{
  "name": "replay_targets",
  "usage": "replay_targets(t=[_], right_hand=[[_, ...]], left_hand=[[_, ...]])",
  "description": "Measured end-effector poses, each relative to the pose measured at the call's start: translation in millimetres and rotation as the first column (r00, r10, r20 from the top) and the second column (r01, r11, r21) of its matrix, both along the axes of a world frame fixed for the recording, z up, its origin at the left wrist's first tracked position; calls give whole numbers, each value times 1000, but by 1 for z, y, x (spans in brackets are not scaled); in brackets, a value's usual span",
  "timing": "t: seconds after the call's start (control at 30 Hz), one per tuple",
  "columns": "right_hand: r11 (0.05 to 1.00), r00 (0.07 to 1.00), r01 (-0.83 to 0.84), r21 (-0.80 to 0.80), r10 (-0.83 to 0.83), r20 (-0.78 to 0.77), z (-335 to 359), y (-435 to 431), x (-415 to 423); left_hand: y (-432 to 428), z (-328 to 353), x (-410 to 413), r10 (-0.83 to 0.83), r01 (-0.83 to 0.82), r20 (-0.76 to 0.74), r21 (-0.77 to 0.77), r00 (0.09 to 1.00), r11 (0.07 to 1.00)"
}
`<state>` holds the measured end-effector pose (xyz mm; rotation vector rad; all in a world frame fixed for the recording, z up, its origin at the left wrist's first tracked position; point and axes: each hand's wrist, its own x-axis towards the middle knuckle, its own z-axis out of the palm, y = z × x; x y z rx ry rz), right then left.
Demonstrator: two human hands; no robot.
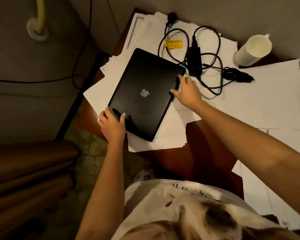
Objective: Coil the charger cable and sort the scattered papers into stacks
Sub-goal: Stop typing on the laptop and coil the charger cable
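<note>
From the head view, both hands are on a closed black laptop (pixel 144 94) that lies on scattered papers (pixel 267 94) covering a reddish table (pixel 204 153). The left hand (pixel 112 125) grips the laptop's near-left corner, thumb on the lid and fingers (pixel 102 117) curled under the edge. The right hand (pixel 187 90) presses its fingers against the right edge, half closed on it. The charger cable (pixel 206 66) lies uncoiled in loose loops on the papers beyond the laptop, its power brick (pixel 194 61) in the middle, near a pale cup (pixel 253 50). The step in hand looks like clearing the laptop off the papers; neither coiling nor stacking is done. Next calls for lifting it level without dragging sheets along.
</note>
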<state>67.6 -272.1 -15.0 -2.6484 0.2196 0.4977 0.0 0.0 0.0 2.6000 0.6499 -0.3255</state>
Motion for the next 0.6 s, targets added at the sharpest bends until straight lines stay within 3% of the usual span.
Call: replay_targets(t=[0.1, 0.2, 0.4, 0.6], right_hand=[[995, 996, 81, -53, -83, -24, -2, 6, 29], [987, 988, 153, -44, -153, -13, -4, 13, 46], [944, 947, 320, 81, -319, -24, -3, 14, 57], [891, 911, 411, 194, -410, -47, 8, 23, 32]], left_hand=[[16, -12, 7, 199, -206, -62, -136, 978, 969], [28, -19, 10, 274, -289, -91, -316, 957, 904], [65, -32, 35, 314, -373, -201, -493, 928, 786], [100, -16, 46, 306, -327, -145, -625, 941, 709]])
